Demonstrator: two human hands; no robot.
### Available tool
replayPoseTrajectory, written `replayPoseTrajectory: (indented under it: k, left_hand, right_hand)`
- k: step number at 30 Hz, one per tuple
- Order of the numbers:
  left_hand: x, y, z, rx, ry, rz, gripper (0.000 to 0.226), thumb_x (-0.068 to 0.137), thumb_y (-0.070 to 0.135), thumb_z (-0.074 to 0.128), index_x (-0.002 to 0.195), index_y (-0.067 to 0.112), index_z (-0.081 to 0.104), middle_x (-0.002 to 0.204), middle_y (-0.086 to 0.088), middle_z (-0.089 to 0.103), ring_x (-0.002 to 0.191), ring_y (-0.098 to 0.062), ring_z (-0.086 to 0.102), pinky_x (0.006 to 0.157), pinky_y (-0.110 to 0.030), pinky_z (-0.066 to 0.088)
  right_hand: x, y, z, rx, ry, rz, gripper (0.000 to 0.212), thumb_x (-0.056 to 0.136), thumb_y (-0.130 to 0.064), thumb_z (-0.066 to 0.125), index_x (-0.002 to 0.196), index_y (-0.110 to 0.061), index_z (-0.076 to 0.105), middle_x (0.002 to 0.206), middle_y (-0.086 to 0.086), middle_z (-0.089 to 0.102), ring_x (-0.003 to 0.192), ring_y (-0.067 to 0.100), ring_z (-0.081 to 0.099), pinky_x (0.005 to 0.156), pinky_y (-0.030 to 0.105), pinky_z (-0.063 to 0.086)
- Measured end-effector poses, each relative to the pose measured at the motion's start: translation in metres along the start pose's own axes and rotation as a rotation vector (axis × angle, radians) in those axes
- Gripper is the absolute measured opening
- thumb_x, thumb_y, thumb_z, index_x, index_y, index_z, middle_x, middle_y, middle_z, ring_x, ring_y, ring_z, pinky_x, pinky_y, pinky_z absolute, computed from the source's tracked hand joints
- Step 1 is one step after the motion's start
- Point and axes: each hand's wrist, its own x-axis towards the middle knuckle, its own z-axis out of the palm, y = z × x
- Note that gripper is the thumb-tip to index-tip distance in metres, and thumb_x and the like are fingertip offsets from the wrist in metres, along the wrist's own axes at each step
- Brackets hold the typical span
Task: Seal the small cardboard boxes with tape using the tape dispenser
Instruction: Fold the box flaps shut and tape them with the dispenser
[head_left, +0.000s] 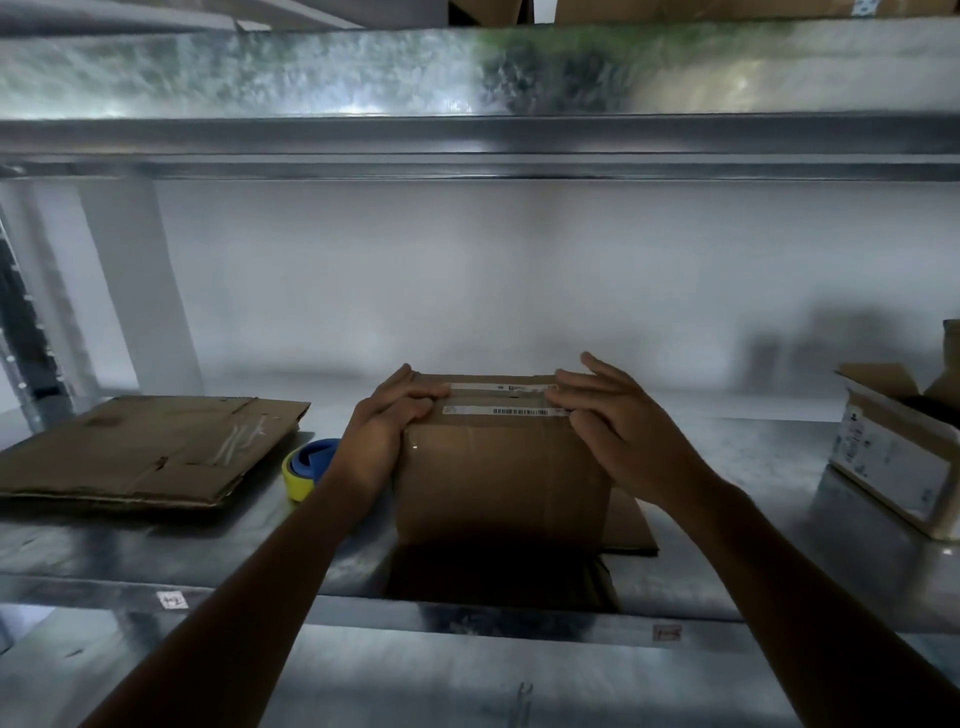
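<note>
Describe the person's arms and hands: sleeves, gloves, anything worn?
Left hand and right hand are ungloved; no ring, watch or wristband shows. Left arm and right arm are bare to the frame's edge, no sleeves in view.

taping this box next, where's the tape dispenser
In the head view the tape dispenser lies just left of the box, between it and the flattened cardboard, partly behind the wrist of the left hand.
</note>
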Motion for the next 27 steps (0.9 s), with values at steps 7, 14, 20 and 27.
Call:
replayPoseTrajectory:
  k: [7, 14, 20, 27]
  left_hand:
    - [0.002, -0.003, -0.002, 0.044, 0.026, 0.003, 0.032, 0.099, 0.009, 0.053, 0.106, 0.025, 0.080, 0.130, 0.014, 0.068, 0.142, 0.002, 0.037, 0.123, -0.037, 0.024]
    - [0.001, 0.009, -0.009, 0.175, -0.098, -0.034, 0.028, 0.105, 0.033, 0.052, 0.126, 0.039, 0.069, 0.148, 0.023, 0.045, 0.146, 0.001, 0.030, 0.123, -0.034, 0.023]
    - [-0.008, -0.001, -0.054, 0.437, 0.087, -0.054, 0.035, 0.107, 0.033, 0.047, 0.142, 0.027, 0.054, 0.146, 0.000, 0.055, 0.134, -0.018, 0.050, 0.112, -0.036, 0.038]
    - [-0.020, -0.015, -0.068, 1.105, -0.098, -0.106, 0.057, 0.098, 0.050, 0.058, 0.147, 0.023, 0.045, 0.134, -0.004, 0.062, 0.114, -0.020, 0.060, 0.091, -0.029, 0.045]
  right_hand:
    - [0.020, -0.055, -0.005, -0.396, -0.253, -0.074, 0.052, 0.105, -0.055, 0.029, 0.148, -0.032, 0.046, 0.148, -0.007, 0.051, 0.135, 0.016, 0.045, 0.107, 0.035, 0.037]
    - [0.036, -0.064, 0.014, -0.539, -0.422, 0.016, 0.089, 0.081, -0.086, -0.005, 0.157, -0.045, 0.016, 0.167, -0.003, 0.021, 0.152, 0.030, 0.022, 0.120, 0.057, 0.019]
    - [0.035, -0.059, 0.021, -0.494, -0.370, 0.036, 0.081, 0.085, -0.081, -0.001, 0.155, -0.046, 0.021, 0.166, -0.009, 0.024, 0.154, 0.024, 0.017, 0.122, 0.054, 0.015]
    - [0.036, -0.064, 0.024, -0.481, -0.363, 0.092, 0.067, 0.093, -0.075, 0.012, 0.153, -0.049, 0.027, 0.165, -0.011, 0.026, 0.153, 0.020, 0.020, 0.122, 0.053, 0.016]
